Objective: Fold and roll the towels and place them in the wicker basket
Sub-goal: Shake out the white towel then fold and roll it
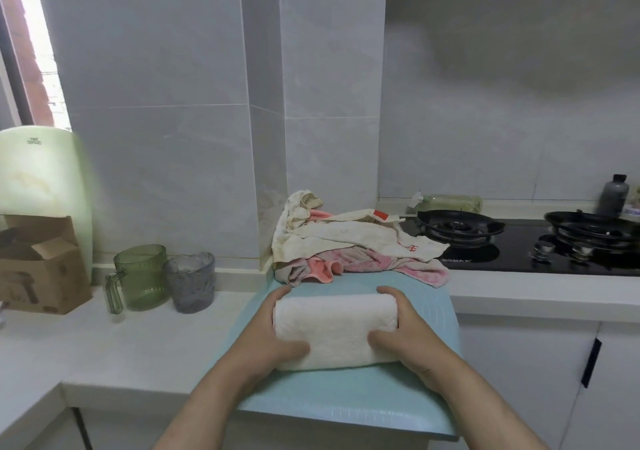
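Right now the white towel [336, 330] lies as a fat roll across the teal mat [346, 404] at the front edge of the table [104, 345], and both hands are on it. The left hand [265, 331] cups the left end and the right hand [415, 338] the right end. On each, the fingers [389, 292] curl over the far side while the thumb presses into the near face, so the roll is clamped from both ends. It looks thick, soft and light, the sort of cloth that dents under a thumb and springs loose once pressure eases. I would judge that a hold around the middle, over the loose outer edge, would keep it wound for the carry better than the ends alone. Just behind the roll, lapping the mat's far edge, a pile [349, 245] of cream and pink towels sits crumpled and unfolded. I see no basket from where I stand.
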Tool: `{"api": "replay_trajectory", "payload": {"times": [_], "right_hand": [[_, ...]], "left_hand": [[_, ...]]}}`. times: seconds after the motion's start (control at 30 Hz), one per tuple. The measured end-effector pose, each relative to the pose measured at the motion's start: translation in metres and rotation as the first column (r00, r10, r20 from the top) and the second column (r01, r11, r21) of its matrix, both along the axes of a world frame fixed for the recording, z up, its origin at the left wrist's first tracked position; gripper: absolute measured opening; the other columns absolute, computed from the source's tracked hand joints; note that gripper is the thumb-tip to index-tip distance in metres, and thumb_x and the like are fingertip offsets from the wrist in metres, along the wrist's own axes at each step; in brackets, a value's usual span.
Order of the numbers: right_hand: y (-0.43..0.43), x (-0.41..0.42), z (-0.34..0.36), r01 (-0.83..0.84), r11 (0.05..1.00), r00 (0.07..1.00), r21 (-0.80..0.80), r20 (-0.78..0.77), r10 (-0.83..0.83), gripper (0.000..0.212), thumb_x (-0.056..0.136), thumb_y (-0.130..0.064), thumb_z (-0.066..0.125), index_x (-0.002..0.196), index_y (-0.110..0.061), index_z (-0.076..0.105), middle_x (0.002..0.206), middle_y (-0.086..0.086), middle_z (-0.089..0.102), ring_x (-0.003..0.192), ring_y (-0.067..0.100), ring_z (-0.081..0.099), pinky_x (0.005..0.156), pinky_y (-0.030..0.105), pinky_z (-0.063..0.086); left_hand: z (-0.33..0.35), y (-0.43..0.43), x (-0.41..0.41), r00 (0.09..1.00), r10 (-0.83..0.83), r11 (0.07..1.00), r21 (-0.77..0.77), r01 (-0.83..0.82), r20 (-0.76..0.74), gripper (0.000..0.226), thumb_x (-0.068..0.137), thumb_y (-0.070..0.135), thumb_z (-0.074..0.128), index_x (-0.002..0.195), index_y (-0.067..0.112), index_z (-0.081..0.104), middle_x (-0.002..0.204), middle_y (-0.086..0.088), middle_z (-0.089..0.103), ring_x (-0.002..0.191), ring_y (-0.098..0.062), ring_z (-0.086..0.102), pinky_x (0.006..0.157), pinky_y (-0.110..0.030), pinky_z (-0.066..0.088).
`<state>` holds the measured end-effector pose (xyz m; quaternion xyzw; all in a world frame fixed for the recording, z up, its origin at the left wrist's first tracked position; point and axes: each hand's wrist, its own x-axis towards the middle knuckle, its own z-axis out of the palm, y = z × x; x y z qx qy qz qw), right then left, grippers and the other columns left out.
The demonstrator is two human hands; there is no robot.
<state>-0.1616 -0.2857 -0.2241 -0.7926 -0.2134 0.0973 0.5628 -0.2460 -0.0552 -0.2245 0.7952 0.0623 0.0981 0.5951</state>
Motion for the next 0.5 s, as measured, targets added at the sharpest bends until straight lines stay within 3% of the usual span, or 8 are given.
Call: {"api": "replay_trajectory", "payload": {"times": [0.1,0.17,0.33,0.43,0.5], "right_hand": [[-0.012,0.001,0.007,-0.115,0.964,0.993,-0.238,0.011,0.121,0.104,0.068,-0.024,0.081,0.139,-0.055,0.011,0.118,-0.012,0.050,0.103,0.008,0.056,0.082,0.018,0.048],[-0.015,0.001,0.009,-0.118,0.938,0.988,-0.326,0.053,0.142,0.115,0.065,-0.030,0.083,0.143,-0.056,0.003,0.121,-0.018,0.047,0.105,0.005,0.054,0.085,0.016,0.046],[-0.014,-0.004,0.001,-0.034,0.978,0.989,-0.206,0.136,0.063,0.086,0.073,-0.020,0.077,0.137,-0.046,0.026,0.116,-0.018,0.051,0.101,0.003,0.055,0.073,0.011,0.045],[-0.015,0.001,-0.002,-0.035,0.998,0.997,-0.052,0.073,0.039,0.063,0.075,-0.011,0.076,0.126,-0.035,0.046,0.113,-0.012,0.063,0.101,0.008,0.062,0.079,0.017,0.048],[-0.016,0.004,-0.003,-0.039,0.998,0.999,0.045,-0.007,0.039,0.054,0.079,-0.009,0.075,0.123,-0.030,0.053,0.113,-0.008,0.068,0.101,0.010,0.066,0.085,0.025,0.052]], "left_hand": [[0.005,0.006,-0.003,0.994,-0.065,0.982,0.171,0.080,-0.090,0.102,0.059,0.015,0.084,0.132,0.054,0.025,0.123,0.016,0.045,0.108,-0.008,0.051,0.084,-0.019,0.049],[0.005,0.007,-0.003,0.990,-0.074,0.955,0.277,0.104,-0.117,0.109,0.055,0.024,0.086,0.133,0.057,0.018,0.125,0.022,0.042,0.112,-0.006,0.047,0.089,-0.018,0.044],[0.002,0.003,-0.005,1.000,-0.002,0.958,0.288,-0.002,0.012,0.087,0.065,0.012,0.081,0.129,0.048,0.034,0.119,0.019,0.051,0.105,-0.003,0.053,0.075,-0.013,0.047],[0.001,0.003,-0.007,0.997,0.048,0.992,0.110,-0.054,0.055,0.065,0.072,0.002,0.078,0.121,0.036,0.051,0.107,0.008,0.069,0.095,-0.006,0.066,0.074,-0.020,0.053],[0.000,0.004,-0.008,0.998,0.044,0.999,-0.009,-0.044,0.051,0.053,0.078,-0.001,0.075,0.118,0.029,0.056,0.102,0.010,0.074,0.092,-0.007,0.070,0.074,-0.023,0.056]]}}
